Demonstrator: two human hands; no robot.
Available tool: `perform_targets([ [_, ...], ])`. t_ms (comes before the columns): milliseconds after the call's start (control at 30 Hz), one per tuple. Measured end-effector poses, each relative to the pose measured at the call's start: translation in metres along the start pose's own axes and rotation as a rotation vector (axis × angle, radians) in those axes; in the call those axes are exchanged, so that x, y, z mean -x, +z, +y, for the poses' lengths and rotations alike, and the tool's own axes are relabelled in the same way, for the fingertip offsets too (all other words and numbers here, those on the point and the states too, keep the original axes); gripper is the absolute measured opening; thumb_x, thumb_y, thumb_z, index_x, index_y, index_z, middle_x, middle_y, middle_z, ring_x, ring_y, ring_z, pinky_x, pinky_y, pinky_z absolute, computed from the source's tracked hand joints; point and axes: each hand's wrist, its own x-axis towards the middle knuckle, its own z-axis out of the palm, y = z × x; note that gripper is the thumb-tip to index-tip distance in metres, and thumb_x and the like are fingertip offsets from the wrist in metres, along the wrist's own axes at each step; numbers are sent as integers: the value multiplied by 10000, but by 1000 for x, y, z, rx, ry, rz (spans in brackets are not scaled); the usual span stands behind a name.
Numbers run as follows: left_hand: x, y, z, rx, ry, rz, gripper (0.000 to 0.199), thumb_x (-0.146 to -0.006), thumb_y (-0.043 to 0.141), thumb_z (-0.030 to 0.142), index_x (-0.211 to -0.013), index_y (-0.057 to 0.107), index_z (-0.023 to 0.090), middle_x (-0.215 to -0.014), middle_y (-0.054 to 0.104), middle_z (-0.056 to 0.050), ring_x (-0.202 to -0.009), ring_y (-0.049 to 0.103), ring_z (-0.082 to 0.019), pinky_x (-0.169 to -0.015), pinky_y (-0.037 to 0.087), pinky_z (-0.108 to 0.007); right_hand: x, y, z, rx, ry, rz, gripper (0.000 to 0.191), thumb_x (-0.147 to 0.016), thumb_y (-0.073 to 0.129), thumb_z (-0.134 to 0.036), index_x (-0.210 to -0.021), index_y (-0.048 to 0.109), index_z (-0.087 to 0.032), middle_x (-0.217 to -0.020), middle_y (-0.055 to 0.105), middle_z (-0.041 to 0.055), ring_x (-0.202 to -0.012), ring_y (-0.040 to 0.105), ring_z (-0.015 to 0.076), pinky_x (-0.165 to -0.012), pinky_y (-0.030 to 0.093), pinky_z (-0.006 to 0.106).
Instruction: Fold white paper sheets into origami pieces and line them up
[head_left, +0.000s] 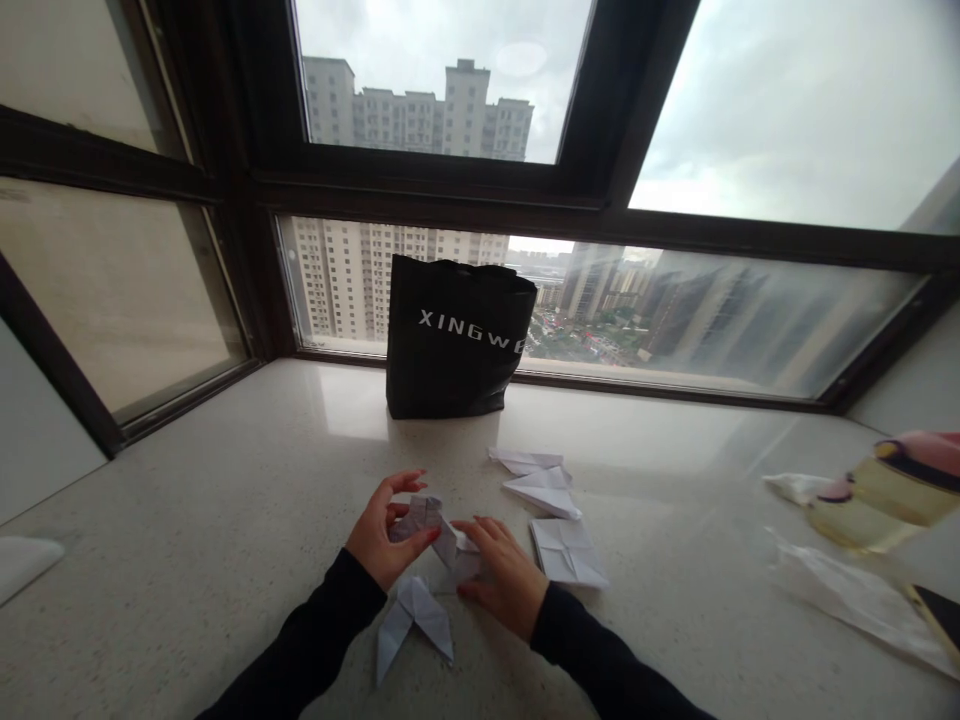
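Note:
My left hand (384, 535) and my right hand (502, 575) both grip one small piece of white folded paper (439, 535) just above a pale speckled counter (225, 520). The left fingers pinch its left part, the right hand presses its right part. Both arms wear black sleeves. A finished folded paper figure (412, 620) lies on the counter right below my hands. To the right lie three more white folded papers: one flat square (568, 552), one pointed (544, 493) and one further back (526, 461).
A black bag with white letters (454, 335) stands at the back against the window. At the right edge sit a yellow bottle with a pink cap (885, 495) and crumpled clear plastic (847, 590). A white object (22, 565) lies far left.

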Motion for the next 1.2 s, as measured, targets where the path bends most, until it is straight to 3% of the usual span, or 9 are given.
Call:
perform_targets([
  [100, 5, 2, 8, 198, -109, -52, 457, -584, 624, 209, -995, 429, 165, -789, 593, -25, -726, 575, -150, -680, 450, -276, 1, -3, 0, -151, 65, 54, 568, -534, 591, -31, -1062, 459, -195, -939, 549, 45, -888, 504, 203, -773, 397, 312],
  [233, 5, 0, 9, 318, -205, -28, 456, -610, 625, 224, -1002, 402, 156, -758, 638, -34, -733, 592, -145, -714, 442, -263, 1, -13, 4, -428, 170, 59, 553, -588, 565, -91, -1098, 374, -188, -657, 535, -33, -593, 546, 153, -542, 423, 269],
  [367, 7, 1, 6, 352, -361, -55, 571, -564, 678, 316, -1035, 384, 181, -781, 650, -50, -682, 610, -180, -537, 488, -259, -4, -23, 10, -732, 205, 88, 403, -632, 575, -246, -964, 352, -195, -640, 561, -31, -463, 547, 127, -368, 360, 206],
  [433, 8, 3, 3, 371, -419, -92, 552, -542, 693, 350, -994, 431, 172, -757, 657, -50, -665, 614, -182, -528, 490, -259, -5, -28, 11, -777, 202, 111, 349, -614, 601, -300, -835, 350, -202, -594, 553, -41, -427, 532, 117, -335, 329, 185],
  [567, 10, 7, -7, 448, -430, -139, 438, -522, 680, 421, -827, 545, 137, -809, 645, -56, -709, 607, -158, -645, 472, -244, -3, -42, 7, -673, 99, 76, 209, -696, 529, -347, -759, 423, -178, -514, 478, -59, -392, 441, 74, -343, 307, 177],
  [733, 12, 9, -17, 566, -458, -206, 510, -489, 711, 394, -895, 503, 166, -835, 628, -26, -745, 594, -127, -677, 440, -203, 5, -64, -4, -567, -47, -131, 201, -789, 399, -309, -866, 505, -157, -676, 473, -6, -537, 464, 88, -441, 371, 197],
  [867, 20, 14, -20, 636, -534, -296, 414, -532, 713, 328, -777, 408, 194, -704, 624, 29, -672, 605, -127, -636, 440, -235, 10, -67, -18, -523, -39, -198, 274, -727, 500, -211, -986, 414, -182, -658, 500, -35, -546, 448, 90, -496, 372, 203],
  [1067, 25, 18, -20, 681, -585, -404, 417, -482, 731, 320, -736, 439, 165, -592, 617, 11, -527, 575, -130, -559, 426, -273, 4, -61, -39, -6, -21, -231, 164, -593, 609, -109, -726, 559, -191, -614, 555, -37, -547, 464, 104, -520, 326, 208],
  [1200, 19, 15, -16, 714, -622, -420, 406, -477, 711, 324, -784, 510, 152, -613, 608, -2, -549, 561, -135, -567, 413, -282, 6, -59, -42, 100, 21, -264, 404, -559, 610, -51, -918, 505, -205, -683, 581, -17, -605, 506, 132, -559, 352, 220],
])
